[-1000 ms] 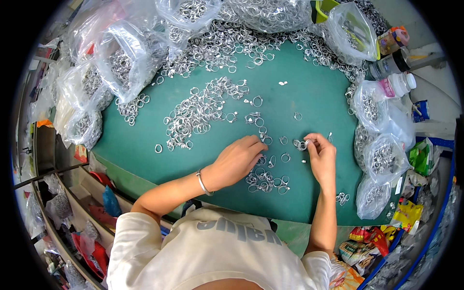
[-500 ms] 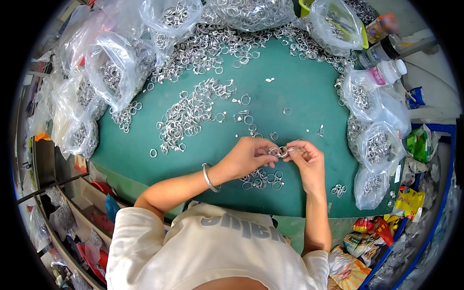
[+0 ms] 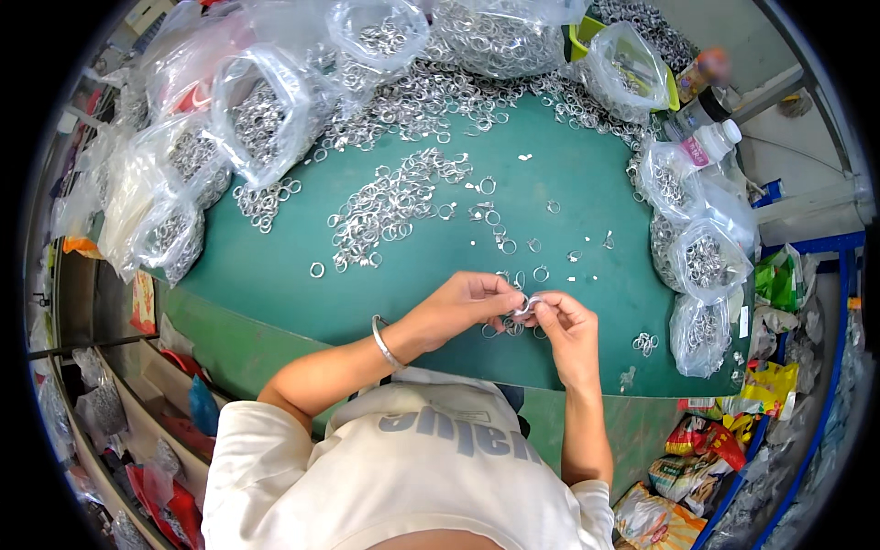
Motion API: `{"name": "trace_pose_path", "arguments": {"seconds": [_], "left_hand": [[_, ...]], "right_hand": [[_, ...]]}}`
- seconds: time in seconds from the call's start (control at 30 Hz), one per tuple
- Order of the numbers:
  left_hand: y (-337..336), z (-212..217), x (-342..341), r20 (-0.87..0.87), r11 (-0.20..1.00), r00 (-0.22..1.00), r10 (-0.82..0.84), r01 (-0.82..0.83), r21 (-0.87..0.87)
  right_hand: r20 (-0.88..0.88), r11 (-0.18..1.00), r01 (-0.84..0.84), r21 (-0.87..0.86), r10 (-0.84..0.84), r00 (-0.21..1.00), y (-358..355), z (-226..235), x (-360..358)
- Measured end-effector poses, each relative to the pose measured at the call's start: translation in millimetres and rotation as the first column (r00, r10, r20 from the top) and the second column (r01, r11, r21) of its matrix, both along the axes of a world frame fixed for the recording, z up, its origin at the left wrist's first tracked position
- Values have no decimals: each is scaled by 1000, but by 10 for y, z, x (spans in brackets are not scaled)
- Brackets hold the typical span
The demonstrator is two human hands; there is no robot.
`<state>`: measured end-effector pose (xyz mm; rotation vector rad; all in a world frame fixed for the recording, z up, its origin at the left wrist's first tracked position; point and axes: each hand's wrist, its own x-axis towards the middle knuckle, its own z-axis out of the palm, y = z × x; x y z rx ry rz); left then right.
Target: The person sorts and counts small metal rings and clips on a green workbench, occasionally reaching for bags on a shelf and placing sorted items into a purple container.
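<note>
My left hand point(image 3: 466, 304), with a metal bangle point(image 3: 383, 343) at its wrist, is closed in a pinch over the near side of the green table. Close against it, the fingers of my right hand point(image 3: 570, 332) pinch too. Between the two sets of fingertips is a silver ring point(image 3: 526, 308) that both hands grip; its finer detail is blurred. A few more rings lie on the table just beneath, partly covered by my hands. Several loose rings point(image 3: 495, 220) are scattered beyond my fingers, and a larger ring pile point(image 3: 394, 206) spreads to the left.
Open plastic bags of rings line the left point(image 3: 261, 119) and right point(image 3: 701, 261) edges of the green table point(image 3: 587, 367). A long heap of rings point(image 3: 431, 101) runs along the back. At the back right stands a white-capped bottle point(image 3: 710, 144). A small ring cluster point(image 3: 645, 344) lies right of my hands.
My view has shifted slightly. My two hands have come closer together; earlier a few rings showed spread between the fingertips, and the small pile beneath is now more covered.
</note>
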<state>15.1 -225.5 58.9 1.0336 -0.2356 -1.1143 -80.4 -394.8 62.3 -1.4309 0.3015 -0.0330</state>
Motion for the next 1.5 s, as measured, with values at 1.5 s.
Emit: {"name": "trace_pose_path", "arguments": {"seconds": [1.5], "left_hand": [[361, 112, -634, 652, 892, 668, 359, -452, -28]], "right_hand": [[323, 836, 215, -505, -47, 945, 696, 303, -221]]}}
